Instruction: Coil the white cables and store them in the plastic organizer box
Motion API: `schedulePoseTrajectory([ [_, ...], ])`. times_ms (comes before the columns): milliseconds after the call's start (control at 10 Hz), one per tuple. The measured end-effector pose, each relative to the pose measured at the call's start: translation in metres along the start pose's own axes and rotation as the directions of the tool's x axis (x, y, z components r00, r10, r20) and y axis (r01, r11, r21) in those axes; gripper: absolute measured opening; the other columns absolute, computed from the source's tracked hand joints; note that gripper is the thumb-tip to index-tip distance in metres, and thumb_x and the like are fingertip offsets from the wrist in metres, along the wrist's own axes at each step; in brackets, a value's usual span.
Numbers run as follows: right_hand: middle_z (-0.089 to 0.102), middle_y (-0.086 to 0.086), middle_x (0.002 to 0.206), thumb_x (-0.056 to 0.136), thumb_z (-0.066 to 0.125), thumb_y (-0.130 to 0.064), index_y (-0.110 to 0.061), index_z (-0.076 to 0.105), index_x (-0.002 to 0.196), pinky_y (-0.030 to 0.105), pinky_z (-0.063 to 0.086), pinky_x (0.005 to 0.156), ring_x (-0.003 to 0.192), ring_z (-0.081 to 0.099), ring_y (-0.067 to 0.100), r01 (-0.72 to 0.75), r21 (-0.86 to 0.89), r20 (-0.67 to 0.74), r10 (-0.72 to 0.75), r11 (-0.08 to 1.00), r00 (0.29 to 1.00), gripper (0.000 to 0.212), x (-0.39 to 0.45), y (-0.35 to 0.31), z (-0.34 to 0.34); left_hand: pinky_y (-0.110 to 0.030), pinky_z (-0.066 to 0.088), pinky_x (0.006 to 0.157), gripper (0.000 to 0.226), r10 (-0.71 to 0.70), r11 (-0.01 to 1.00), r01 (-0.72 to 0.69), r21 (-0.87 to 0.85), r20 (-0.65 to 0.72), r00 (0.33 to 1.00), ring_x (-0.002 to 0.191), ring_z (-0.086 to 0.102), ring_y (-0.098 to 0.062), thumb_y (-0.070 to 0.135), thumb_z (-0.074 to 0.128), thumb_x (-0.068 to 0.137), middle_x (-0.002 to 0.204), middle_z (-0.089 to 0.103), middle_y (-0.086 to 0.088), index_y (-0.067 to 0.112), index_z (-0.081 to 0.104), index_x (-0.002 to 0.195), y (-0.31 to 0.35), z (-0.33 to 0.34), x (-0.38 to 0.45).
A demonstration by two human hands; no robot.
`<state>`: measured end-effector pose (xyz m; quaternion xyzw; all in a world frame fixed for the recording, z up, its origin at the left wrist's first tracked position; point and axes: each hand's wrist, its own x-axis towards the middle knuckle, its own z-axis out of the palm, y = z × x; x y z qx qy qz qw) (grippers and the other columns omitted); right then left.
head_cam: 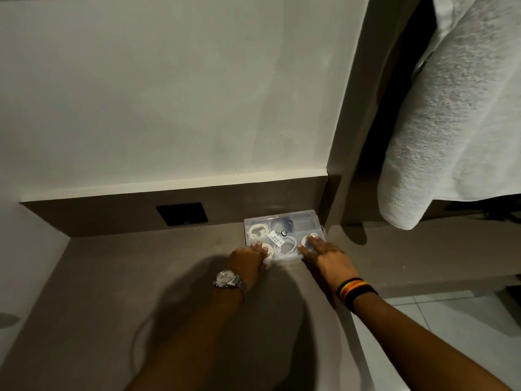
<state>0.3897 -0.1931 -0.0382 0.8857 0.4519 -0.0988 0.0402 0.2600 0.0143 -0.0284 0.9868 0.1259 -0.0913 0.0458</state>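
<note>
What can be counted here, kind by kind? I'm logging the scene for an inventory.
Clear plastic organizer box: 1
White cable coils visible through it, first at: 4
Dark item inside the box: 1
Black wall plate: 1
White towel: 1
Wristwatch: 1
Striped wristband: 1
Hands, left hand and right hand: 2
Total: 12

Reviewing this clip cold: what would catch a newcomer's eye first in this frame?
Probably the clear plastic organizer box against the back corner of the grey counter, white coiled cables visible inside. Both hands rest on its near edge: the left hand, with a silver wristwatch, and the right hand, with a striped wristband. A white towel hangs at upper right.
</note>
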Motion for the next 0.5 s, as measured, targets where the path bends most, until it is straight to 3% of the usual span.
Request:
schedulePoseTrajectory([
  [100,0.046,0.012,0.155,0.101,0.048,-0.036,-0.027,0.041,0.152,0.042,0.046,0.109,0.135,0.051,0.032,0.008,-0.043,-0.079,-0.011,0.999,0.997,0.052,0.011,0.002,-0.003,-0.039,0.049,0.096,0.042,0.022,1.0,-0.021,-0.012,0.051,0.998,0.118,0.063,-0.031,0.035,0.053,0.098,0.143,0.058,-0.007,0.021,0.055,0.138,-0.006,-0.006,0.012],
  [300,0.062,0.012,0.132,0.095,0.059,-0.035,-0.015,0.05,0.144,0.042,0.054,0.092,0.114,0.061,0.032,-0.004,-0.142,-0.119,-0.013,0.99,0.993,0.054,0.019,-0.002,-0.002,-0.044,0.046,0.099,0.052,0.007,1.0,-0.008,0.01,0.118,0.993,0.125,0.057,-0.035,0.031,0.051,0.099,0.154,0.044,-0.012,0.016,0.041,0.147,-0.006,0.011,0.019],
  [400,0.063,0.016,0.131,0.091,0.065,-0.031,-0.01,0.052,0.143,0.044,0.054,0.095,0.114,0.062,0.035,-0.066,-0.114,-0.128,0.051,0.991,0.991,0.058,0.017,-0.012,0.003,-0.042,0.045,0.1,0.054,0.002,1.0,-0.001,-0.015,0.075,0.997,0.133,0.052,-0.033,0.03,0.051,0.099,0.159,0.039,-0.009,0.017,0.039,0.15,-0.007,0.016,0.015],
  [500,0.04,0.021,0.155,0.092,0.062,-0.028,-0.007,0.028,0.156,0.049,0.033,0.118,0.143,0.039,0.039,-0.197,-0.043,-0.064,0.194,0.98,0.979,0.075,0.01,-0.034,0.002,-0.042,0.04,0.111,0.055,0.05,0.988,-0.061,-0.139,-0.083,0.995,0.139,0.05,-0.029,0.035,0.06,0.094,0.156,0.046,-0.011,0.015,0.051,0.144,-0.007,0.008,0.0],
])
